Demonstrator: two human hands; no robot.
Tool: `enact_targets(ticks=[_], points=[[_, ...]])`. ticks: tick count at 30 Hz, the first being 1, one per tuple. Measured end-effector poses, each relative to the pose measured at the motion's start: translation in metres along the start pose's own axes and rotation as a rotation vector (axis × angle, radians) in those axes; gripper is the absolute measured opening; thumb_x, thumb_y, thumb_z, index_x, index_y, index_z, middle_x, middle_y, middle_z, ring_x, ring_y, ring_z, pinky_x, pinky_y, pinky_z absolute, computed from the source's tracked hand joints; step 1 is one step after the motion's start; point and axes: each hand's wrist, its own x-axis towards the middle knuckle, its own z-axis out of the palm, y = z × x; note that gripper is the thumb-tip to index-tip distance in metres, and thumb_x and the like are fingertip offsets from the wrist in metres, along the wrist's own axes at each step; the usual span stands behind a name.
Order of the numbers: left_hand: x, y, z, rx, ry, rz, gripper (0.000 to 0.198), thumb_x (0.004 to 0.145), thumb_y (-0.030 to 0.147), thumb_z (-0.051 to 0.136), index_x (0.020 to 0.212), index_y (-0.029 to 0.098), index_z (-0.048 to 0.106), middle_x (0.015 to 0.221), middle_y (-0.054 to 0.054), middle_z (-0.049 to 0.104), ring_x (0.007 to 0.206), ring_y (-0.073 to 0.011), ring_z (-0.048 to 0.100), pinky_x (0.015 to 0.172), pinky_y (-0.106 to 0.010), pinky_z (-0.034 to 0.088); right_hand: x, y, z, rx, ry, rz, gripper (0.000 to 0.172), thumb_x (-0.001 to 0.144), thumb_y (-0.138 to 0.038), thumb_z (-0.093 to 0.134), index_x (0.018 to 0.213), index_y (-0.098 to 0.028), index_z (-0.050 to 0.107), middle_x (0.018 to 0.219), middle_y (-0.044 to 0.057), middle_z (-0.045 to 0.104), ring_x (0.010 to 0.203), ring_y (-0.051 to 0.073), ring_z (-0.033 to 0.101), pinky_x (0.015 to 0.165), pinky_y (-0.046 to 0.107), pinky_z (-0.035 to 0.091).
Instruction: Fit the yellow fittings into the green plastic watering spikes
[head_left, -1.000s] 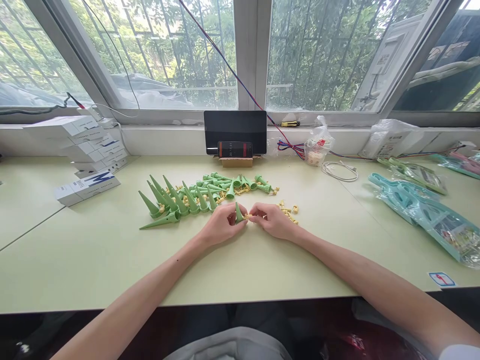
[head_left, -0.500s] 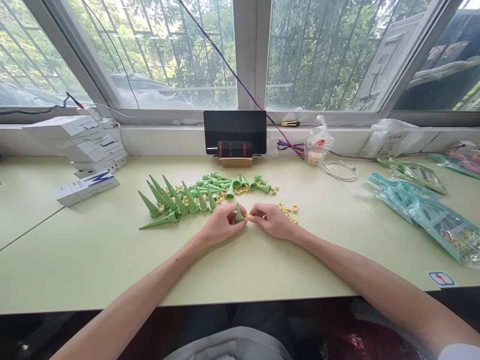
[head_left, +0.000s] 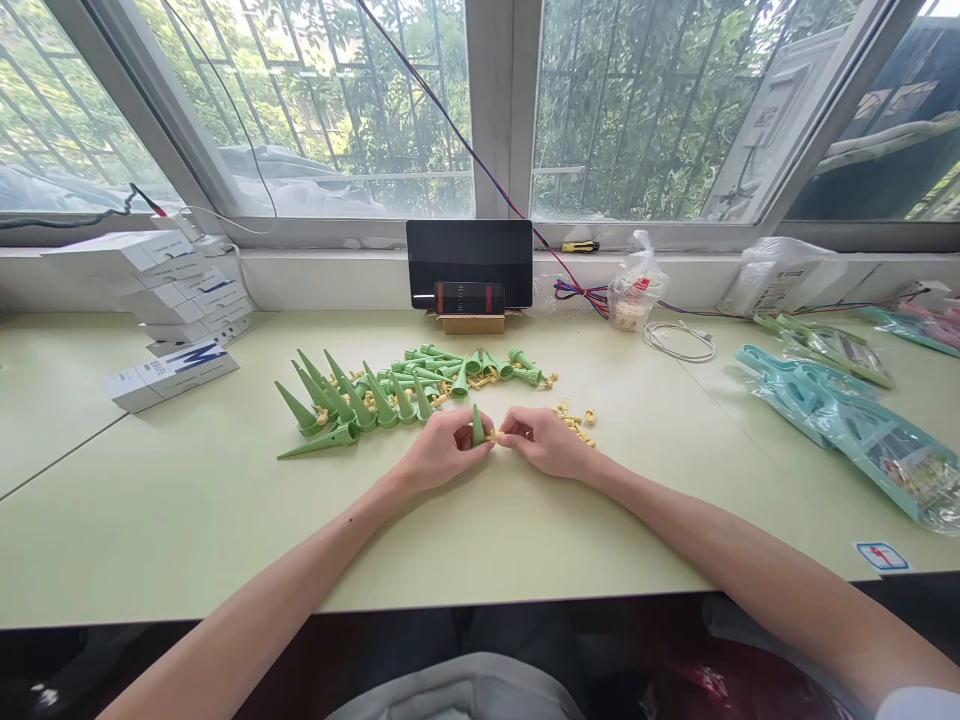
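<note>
Near the middle of the table, my left hand [head_left: 441, 448] is closed around a green plastic spike [head_left: 478, 428], its pointed tip upward. My right hand [head_left: 546, 441] pinches a small yellow plastic piece [head_left: 495, 436] that meets the spike's side; whether it sits inside the spike I cannot tell. Left of my hands several green spikes [head_left: 382, 402] stand in a row, and one spike [head_left: 322, 440] lies on its side. Beyond my hands is a pile of green spikes [head_left: 465, 372] with small yellow pieces among them. More yellow pieces [head_left: 577, 424] lie just behind my right hand.
A phone [head_left: 469, 298] leans on a dark tablet [head_left: 470, 255] at the back. White boxes [head_left: 174, 375] are stacked left. Blue packaged tools [head_left: 847, 420] lie on the right. A white cable [head_left: 679, 342] and a plastic bag [head_left: 634, 285] are near the window ledge.
</note>
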Motion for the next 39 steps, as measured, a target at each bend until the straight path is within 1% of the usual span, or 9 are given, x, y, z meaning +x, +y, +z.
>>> enact_targets(ticks=[10, 13, 17, 24, 32, 36, 39], points=[[-0.0003, -0.0005, 0.0014, -0.032, 0.004, 0.006, 0.011, 0.078, 0.023, 0.061, 0.085, 0.016, 0.066, 0.057, 0.004, 0.047, 0.052, -0.0089, 0.041, 0.05, -0.021, 0.034, 0.0006, -0.0046, -0.0011, -0.027, -0.004, -0.006, 0.013, 0.084, -0.021, 0.058, 0.073, -0.017, 0.055, 0.059, -0.004, 0.05, 0.055, 0.01, 0.041, 0.055, 0.023, 0.032], [-0.0001, -0.0013, 0.0015, -0.035, 0.001, -0.001, 0.01, 0.078, 0.023, 0.062, 0.083, 0.016, 0.065, 0.058, 0.004, 0.049, 0.052, -0.0087, 0.041, 0.05, -0.021, 0.034, 0.0002, -0.0046, -0.0014, -0.037, -0.013, -0.008, 0.014, 0.085, -0.021, 0.058, 0.072, -0.017, 0.056, 0.058, -0.005, 0.049, 0.055, 0.01, 0.041, 0.055, 0.023, 0.032], [0.0001, -0.0016, 0.0012, -0.04, -0.013, -0.019, 0.009, 0.078, 0.023, 0.062, 0.083, 0.016, 0.065, 0.061, 0.003, 0.054, 0.053, -0.0087, 0.042, 0.05, -0.021, 0.035, -0.0002, -0.0032, -0.0009, -0.052, -0.023, -0.024, 0.015, 0.086, -0.021, 0.056, 0.072, -0.017, 0.056, 0.06, -0.004, 0.049, 0.056, 0.01, 0.041, 0.056, 0.023, 0.032], [-0.0003, 0.0005, 0.0006, -0.053, -0.019, -0.028, 0.01, 0.077, 0.023, 0.063, 0.084, 0.016, 0.065, 0.059, 0.004, 0.05, 0.052, -0.0086, 0.041, 0.049, -0.021, 0.034, 0.0003, -0.0003, -0.0005, -0.083, -0.027, -0.041, 0.019, 0.088, -0.021, 0.053, 0.071, -0.017, 0.057, 0.061, -0.003, 0.05, 0.057, 0.01, 0.039, 0.056, 0.023, 0.031], [-0.0004, -0.001, 0.0012, -0.068, -0.023, -0.028, 0.011, 0.078, 0.025, 0.064, 0.084, 0.015, 0.065, 0.06, 0.003, 0.052, 0.053, -0.0085, 0.041, 0.05, -0.021, 0.034, 0.0004, 0.0008, -0.0006, -0.095, -0.033, -0.083, 0.024, 0.09, -0.021, 0.049, 0.067, -0.017, 0.054, 0.063, -0.002, 0.05, 0.06, 0.011, 0.04, 0.057, 0.023, 0.03], [-0.0001, 0.0006, 0.0008, -0.074, -0.02, -0.038, 0.012, 0.077, 0.025, 0.064, 0.084, 0.015, 0.065, 0.059, 0.004, 0.051, 0.053, -0.0085, 0.041, 0.05, -0.021, 0.034, 0.0003, 0.0003, -0.0005, -0.111, -0.037, -0.085, 0.026, 0.091, -0.021, 0.046, 0.065, -0.017, 0.051, 0.061, -0.003, 0.047, 0.059, 0.01, 0.039, 0.057, 0.023, 0.03], [0.0002, 0.0015, 0.0007, -0.082, -0.027, -0.044, 0.013, 0.078, 0.026, 0.064, 0.085, 0.015, 0.066, 0.06, 0.003, 0.051, 0.053, -0.0085, 0.041, 0.05, -0.021, 0.034, 0.0005, 0.0013, -0.0005, -0.117, -0.04, -0.095, 0.027, 0.091, -0.021, 0.045, 0.065, -0.017, 0.05, 0.062, -0.002, 0.049, 0.059, 0.01, 0.04, 0.058, 0.023, 0.03]])
